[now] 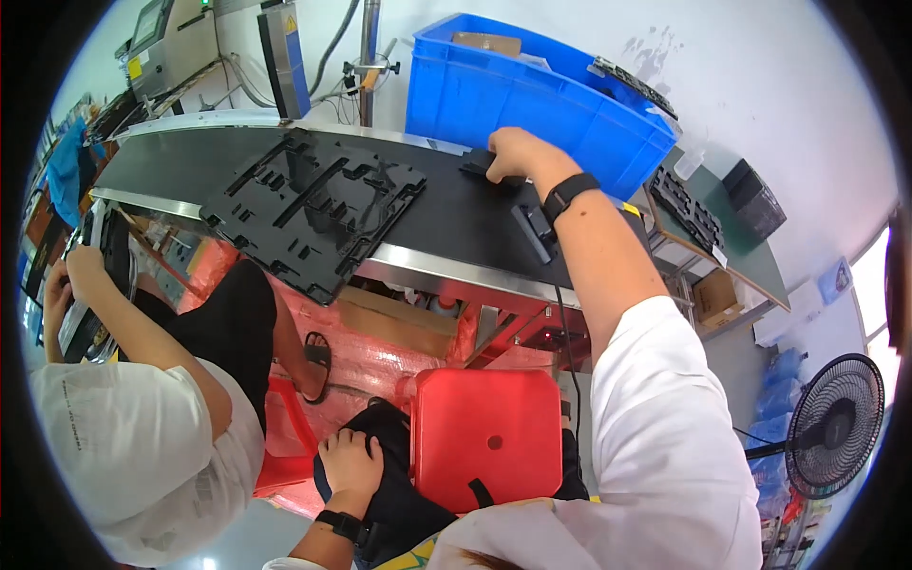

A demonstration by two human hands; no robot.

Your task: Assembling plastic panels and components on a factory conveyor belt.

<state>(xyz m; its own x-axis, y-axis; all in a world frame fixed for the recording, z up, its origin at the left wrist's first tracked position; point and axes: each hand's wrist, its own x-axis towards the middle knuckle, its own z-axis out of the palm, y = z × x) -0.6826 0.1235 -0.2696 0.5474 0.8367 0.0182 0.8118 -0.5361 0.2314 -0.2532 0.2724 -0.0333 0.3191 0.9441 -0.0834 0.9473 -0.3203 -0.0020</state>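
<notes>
Two hands were apart: the right hand [521, 157] gripped a small black rectangular plastic piece [475, 162] at the far side of the black-topped, metal-edged bench [446, 226], before a blue plastic crate [513, 106]. Glossy black moulded trays [318, 211] lay left; nearer, the left hand [351, 465] rested, fingers loosely spread, on a black-clothed knee [391, 432].

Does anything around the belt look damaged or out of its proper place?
Yes. The black tray lies askew on the belt, its near corner overhanging the metal edge. Grey patches also mark the wall.
</notes>
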